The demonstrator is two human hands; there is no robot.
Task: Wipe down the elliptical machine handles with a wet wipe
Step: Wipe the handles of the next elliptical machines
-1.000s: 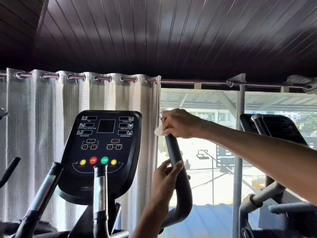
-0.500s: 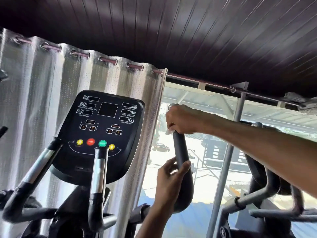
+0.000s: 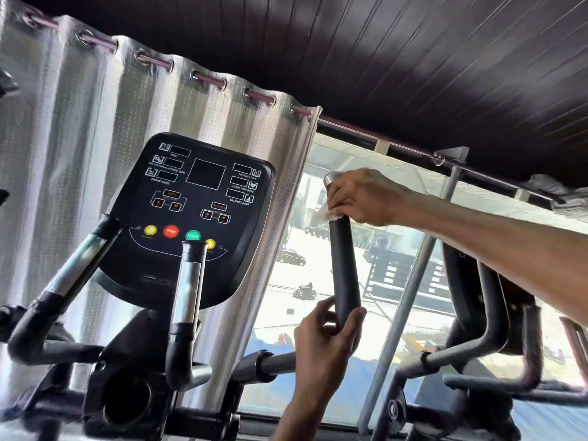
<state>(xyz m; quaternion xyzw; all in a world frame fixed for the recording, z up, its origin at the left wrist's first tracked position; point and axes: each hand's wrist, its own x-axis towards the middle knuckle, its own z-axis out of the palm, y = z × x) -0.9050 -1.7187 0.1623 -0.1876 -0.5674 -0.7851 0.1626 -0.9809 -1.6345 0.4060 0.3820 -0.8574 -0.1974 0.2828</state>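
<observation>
The person's right hand (image 3: 366,198) is bare, knuckles and tendons showing across its back. Behind it runs a long, bare right forearm (image 3: 496,249), uncovered right to the picture's edge. The left hand (image 3: 321,342) is bare too, its fingers (image 3: 318,308) plain with short nails, and the left forearm (image 3: 300,415) below it is bare skin as well.

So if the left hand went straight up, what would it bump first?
Probably the right hand, holding the wet wipe round the top of the handle, just above the left hand.
</observation>
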